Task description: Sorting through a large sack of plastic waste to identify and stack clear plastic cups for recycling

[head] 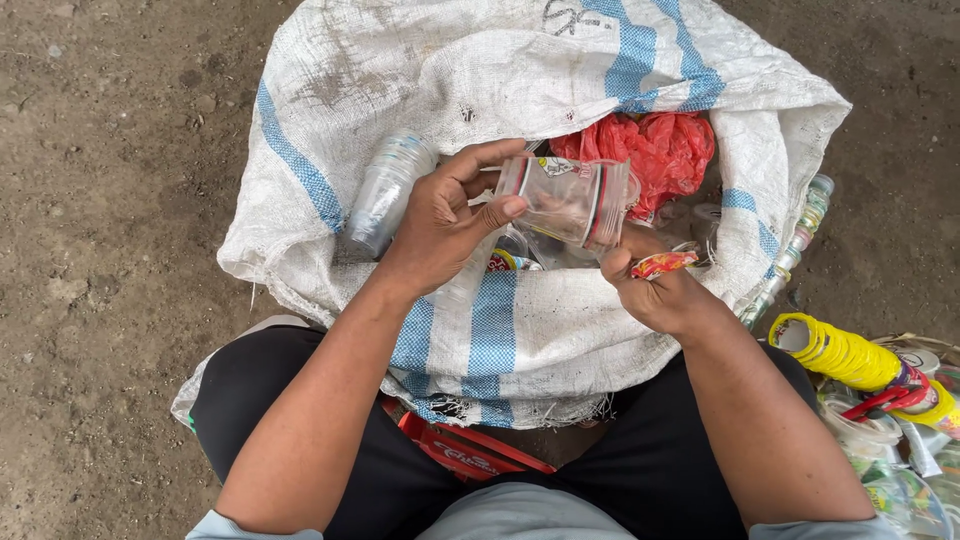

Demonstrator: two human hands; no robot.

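Clear plastic cup [568, 200] sits between your 2 hands, held on its side over the open mouth of the white woven sack [500, 330]. Your left hand [440, 225] wraps the cup's base end, thumb laid across the front wall, fingers curled behind. Your right hand [660, 290] is closed at the cup's rim end and pinches a red and yellow strip of label [662, 263] between thumb and fingers; the strip lies just below the rim.

Sack: white weave with blue stripes, spread across your lap, mouth facing away from you. Inside it, a crumpled red plastic bag [655, 150] just behind the cup, and more clear containers underneath, partly hidden by your hands. A stack of clear cups [388, 190] lies on the sack's left fold, near your left wrist.

Right of the sack: a row of clear bottles [790, 255] along its edge, then a yellow ribbed tube [835, 352] and a heap of mixed plastic scrap [900, 450] by your right knee. Bare dirt ground [110, 200] all around.
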